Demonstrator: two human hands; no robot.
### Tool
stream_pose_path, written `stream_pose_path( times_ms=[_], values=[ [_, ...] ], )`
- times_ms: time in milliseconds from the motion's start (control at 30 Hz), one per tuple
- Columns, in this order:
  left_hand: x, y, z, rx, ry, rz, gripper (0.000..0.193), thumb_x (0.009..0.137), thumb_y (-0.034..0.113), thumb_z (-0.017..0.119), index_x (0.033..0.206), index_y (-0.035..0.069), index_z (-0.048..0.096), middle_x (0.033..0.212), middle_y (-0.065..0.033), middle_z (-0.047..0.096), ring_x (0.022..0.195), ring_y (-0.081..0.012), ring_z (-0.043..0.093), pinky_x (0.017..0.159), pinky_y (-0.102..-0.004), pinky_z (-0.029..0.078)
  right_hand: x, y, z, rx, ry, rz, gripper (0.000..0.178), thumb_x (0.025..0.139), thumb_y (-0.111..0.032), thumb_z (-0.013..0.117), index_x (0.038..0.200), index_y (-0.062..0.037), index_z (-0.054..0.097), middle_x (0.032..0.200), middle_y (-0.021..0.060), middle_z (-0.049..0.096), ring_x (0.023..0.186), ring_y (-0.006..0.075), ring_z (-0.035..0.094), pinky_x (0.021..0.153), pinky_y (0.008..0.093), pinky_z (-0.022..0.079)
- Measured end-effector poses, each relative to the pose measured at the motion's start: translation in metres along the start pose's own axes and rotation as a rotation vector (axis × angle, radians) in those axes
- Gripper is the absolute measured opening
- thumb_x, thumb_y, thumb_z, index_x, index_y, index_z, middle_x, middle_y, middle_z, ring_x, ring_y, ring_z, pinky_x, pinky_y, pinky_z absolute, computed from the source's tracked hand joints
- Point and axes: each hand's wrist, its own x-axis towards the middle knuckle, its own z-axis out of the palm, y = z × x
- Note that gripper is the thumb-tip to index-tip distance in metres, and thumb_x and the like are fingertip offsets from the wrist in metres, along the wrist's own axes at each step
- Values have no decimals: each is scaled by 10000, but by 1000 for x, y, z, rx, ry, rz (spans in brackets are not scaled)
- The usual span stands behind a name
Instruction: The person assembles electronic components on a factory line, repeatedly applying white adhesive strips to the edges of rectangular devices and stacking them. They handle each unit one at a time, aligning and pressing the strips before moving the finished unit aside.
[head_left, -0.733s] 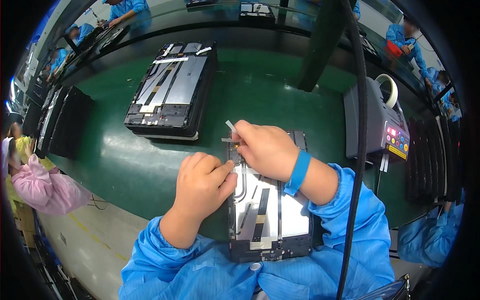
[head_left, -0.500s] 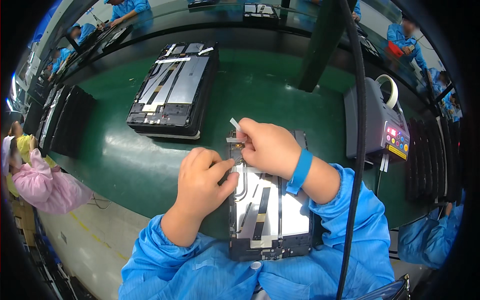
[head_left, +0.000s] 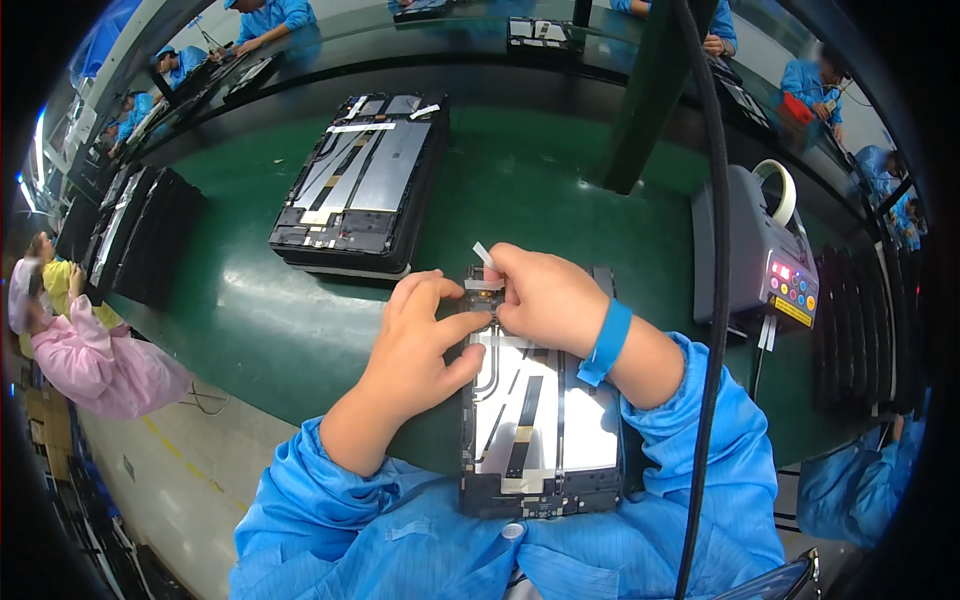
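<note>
An opened tablet-like device (head_left: 590, 400) with a silvery inner plate, black frame and dark flat cables lies in front of me, its lower edge close to my body. My right hand (head_left: 555, 300), with a blue band at the wrist, pinches a short strip of white tape (head_left: 484, 256) over the device's upper end. Beside it my left hand (head_left: 415, 345) rests at the upper left edge. Its index fingertip touches the parts there, while the thumb stands apart over the plate. Small parts under my right fingers are hidden.
A stack of similar devices (head_left: 350, 180) stands ahead to the left on the green table (head_left: 530, 160). At the right is a grey tape dispenser (head_left: 740, 250) with a tape roll. Black device rows stand at both sides. A black cable (head_left: 712, 300) hangs down; co-workers sit around.
My left hand has moved slightly up and to the right, its index finger reaching further onto the device. My right hand keeps the tape strip pinched. The whole view has shifted slightly.
</note>
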Motion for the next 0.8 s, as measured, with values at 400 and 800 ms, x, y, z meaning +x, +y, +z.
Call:
stream_pose_path(
  times_ms=[400, 800],
  values=[
    [0, 0, 3, 25, -20, -8, 279, 660, 118, 671, 938, 119, 682, 1095, -140, 531, 1143, -388, 467, 957, -488, 390, -2, -3, -23, -216, -31, -477, 91, 751, -115, 683, 815, -82, 627, 847, 62, 569, 866, 271, 545, 733, 362, 450],
    [-2, -3, 1, -29, -18, -13, 286, 635, 85, 688, 921, 78, 686, 1136, -170, 509, 1142, -409, 448, 982, -505, 365, 1, 7, -12, -126, 134, -329, 173, 703, -142, 732, 811, -50, 633, 837, 63, 585, 842, 271, 549, 751, 370, 440]
  ],
)
